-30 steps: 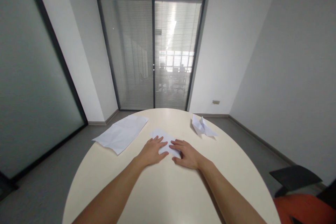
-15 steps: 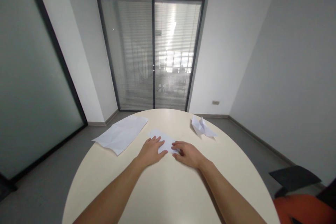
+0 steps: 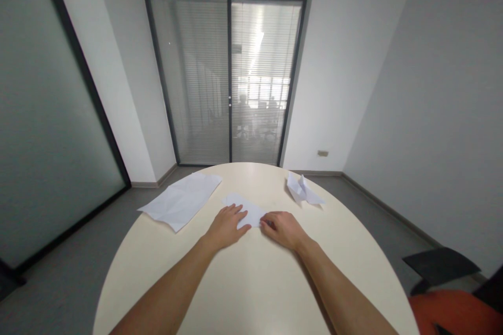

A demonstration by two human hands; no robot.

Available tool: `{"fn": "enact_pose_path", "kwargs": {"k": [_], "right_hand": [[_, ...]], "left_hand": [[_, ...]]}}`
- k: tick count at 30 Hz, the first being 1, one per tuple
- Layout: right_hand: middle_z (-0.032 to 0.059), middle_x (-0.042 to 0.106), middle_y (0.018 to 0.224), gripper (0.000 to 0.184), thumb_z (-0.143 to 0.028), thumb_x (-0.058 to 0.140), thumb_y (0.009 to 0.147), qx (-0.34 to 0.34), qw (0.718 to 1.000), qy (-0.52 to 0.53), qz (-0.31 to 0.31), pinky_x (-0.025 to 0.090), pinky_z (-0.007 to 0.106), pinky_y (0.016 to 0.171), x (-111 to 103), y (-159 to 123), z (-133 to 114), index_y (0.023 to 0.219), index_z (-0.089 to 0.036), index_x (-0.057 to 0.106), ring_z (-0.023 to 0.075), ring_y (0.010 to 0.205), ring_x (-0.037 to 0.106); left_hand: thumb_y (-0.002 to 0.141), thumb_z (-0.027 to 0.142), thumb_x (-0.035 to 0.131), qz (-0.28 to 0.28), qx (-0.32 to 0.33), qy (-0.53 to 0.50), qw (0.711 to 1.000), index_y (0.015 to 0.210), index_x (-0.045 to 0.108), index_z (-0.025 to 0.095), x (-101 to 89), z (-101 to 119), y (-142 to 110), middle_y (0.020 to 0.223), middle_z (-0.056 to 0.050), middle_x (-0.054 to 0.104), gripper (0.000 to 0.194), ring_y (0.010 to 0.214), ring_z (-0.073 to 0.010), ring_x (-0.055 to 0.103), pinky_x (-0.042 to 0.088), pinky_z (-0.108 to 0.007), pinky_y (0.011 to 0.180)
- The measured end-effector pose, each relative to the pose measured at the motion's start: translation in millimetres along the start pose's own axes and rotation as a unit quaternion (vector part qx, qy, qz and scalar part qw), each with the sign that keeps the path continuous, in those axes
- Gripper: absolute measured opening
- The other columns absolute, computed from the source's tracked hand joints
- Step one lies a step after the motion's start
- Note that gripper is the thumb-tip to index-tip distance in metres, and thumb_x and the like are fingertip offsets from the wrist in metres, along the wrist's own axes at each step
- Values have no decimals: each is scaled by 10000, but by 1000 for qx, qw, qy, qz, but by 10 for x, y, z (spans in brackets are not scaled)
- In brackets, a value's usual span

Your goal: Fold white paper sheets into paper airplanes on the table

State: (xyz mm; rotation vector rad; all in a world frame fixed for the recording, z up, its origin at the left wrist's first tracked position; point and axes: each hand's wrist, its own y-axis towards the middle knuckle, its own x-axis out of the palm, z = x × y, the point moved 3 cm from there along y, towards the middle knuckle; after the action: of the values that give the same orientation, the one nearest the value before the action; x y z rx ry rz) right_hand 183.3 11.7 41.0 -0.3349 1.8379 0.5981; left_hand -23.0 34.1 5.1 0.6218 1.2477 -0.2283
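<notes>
A small folded sheet of white paper (image 3: 252, 213) lies flat on the pale round table (image 3: 251, 282), between my two hands. My left hand (image 3: 228, 225) rests over the paper's left part with its fingers spread, pressing it to the tabletop. At the paper's right corner, my right hand (image 3: 282, 227) has its thumb and fingers drawn together in a pinch on the edge. The fingertips cover that corner, so its exact shape is hidden.
On the left of the table lies a larger creased white sheet (image 3: 183, 199). A folded paper shape (image 3: 303, 191) stands toward the back right. An orange and black chair (image 3: 451, 311) is beyond the table's right edge. Glass doors (image 3: 230, 78) close the far wall.
The fingers of my right hand have closed from a looser curl into a pinch at the paper's right corner, shifting slightly right. My left hand stays where it was.
</notes>
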Motion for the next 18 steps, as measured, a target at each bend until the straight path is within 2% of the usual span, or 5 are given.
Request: {"fn": "enact_pose_path", "kwargs": {"k": [5,10,18], "right_hand": [[55,723,908,266,-303,457,978,-2,1000,13,22,413,265,761,7,15,17,936,-200,700,180,855,637],[57,695,940,223,-282,481,979,9,998,47,42,428,273,801,49,18,82,935,-199,683,183,913,608],[59,663,960,168,-241,514,961,8,995,78,56,437,294,839,122,34,178,927,-192,671,195,947,580]], "left_hand": [[950,425,554,6,47,-23,999,1299,642,234,-15,32,12,1413,-90,575,407,1306,-290,519,374,-461,1128],[994,325,481,-6,118,-67,991,1230,684,294,-69,123,-2,1361,-31,621,313,1271,-230,541,412,-402,1103],[965,439,519,-46,143,-74,986,1359,580,310,-181,279,-76,1412,-71,560,419,1329,-286,470,362,-467,1124]]}}
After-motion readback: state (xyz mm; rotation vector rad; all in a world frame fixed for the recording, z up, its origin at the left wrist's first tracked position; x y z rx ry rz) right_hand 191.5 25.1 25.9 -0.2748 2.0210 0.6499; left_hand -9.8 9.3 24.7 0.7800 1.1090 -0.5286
